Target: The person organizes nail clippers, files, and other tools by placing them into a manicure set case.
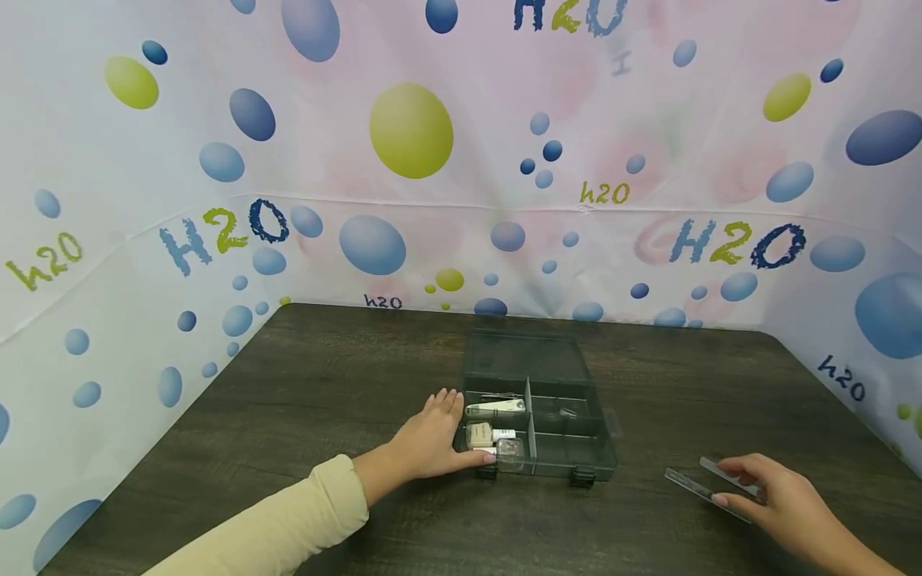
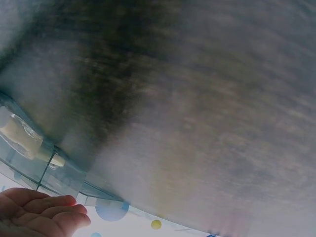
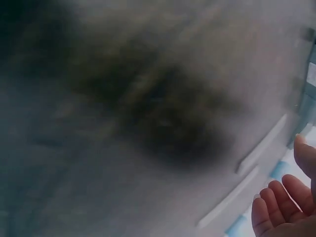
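A dark see-through compartment box [image 1: 558,470] lies on the table with its lid [image 1: 526,356] folded back. My left hand [image 1: 432,440] rests at the box's left side, fingers along the side and thumb over the front left corner. The left compartments hold a nail clipper [image 1: 497,407], a cream nail polish bottle [image 1: 479,435] and a small clear container [image 1: 511,453]. At the right, two clear plastic strips [image 1: 687,482] lie side by side. My right hand [image 1: 781,496] is over their near ends, thumb by the front strip and fingers by the back one, spread apart.
A pale divider [image 1: 531,436] splits the box into left and right halves. Small clear pieces [image 1: 567,413] lie in the back right compartment. Behind the dark wooden table [image 1: 346,360] hangs a printed curtain [image 1: 461,160]; latches [image 1: 582,478] stick out at the box's front.
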The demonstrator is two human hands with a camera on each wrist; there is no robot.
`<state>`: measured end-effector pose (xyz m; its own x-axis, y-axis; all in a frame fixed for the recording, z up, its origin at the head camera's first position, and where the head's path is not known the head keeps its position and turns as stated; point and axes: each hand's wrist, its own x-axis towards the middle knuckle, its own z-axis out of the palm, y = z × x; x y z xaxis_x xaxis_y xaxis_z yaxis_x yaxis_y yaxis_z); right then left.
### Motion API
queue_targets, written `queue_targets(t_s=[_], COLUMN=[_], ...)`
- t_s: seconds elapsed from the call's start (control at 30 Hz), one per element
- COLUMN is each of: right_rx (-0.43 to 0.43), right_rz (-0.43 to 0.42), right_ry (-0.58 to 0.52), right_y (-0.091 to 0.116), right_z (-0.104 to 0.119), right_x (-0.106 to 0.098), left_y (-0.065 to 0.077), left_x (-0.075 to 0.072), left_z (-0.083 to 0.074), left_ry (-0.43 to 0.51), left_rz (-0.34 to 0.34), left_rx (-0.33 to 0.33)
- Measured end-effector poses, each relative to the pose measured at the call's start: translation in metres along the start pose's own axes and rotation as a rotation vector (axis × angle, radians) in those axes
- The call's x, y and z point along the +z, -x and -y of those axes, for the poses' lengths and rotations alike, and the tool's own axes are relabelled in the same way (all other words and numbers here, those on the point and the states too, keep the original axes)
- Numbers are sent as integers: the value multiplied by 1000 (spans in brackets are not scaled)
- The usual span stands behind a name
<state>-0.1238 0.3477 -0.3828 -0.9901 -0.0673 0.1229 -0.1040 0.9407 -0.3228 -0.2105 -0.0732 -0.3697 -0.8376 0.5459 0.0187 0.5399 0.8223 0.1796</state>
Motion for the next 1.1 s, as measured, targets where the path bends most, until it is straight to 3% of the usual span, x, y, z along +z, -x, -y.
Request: queue_targets(t_s=[0.33,0.73,1.1], right_rx=[143,216,221], right_rz=[201,268,219], right_ry=[-28,-59,-71], right_y=[5,6,7], right_z=[-15,-15,-18], right_x=[12,9,14], left_y=[1,1,1], left_x=[-1,-1,-2], left_z=[0,-1,-2], left_ry=[9,9,7], left_rz=[9,3,8], left_rx=[-8,-6,-6])
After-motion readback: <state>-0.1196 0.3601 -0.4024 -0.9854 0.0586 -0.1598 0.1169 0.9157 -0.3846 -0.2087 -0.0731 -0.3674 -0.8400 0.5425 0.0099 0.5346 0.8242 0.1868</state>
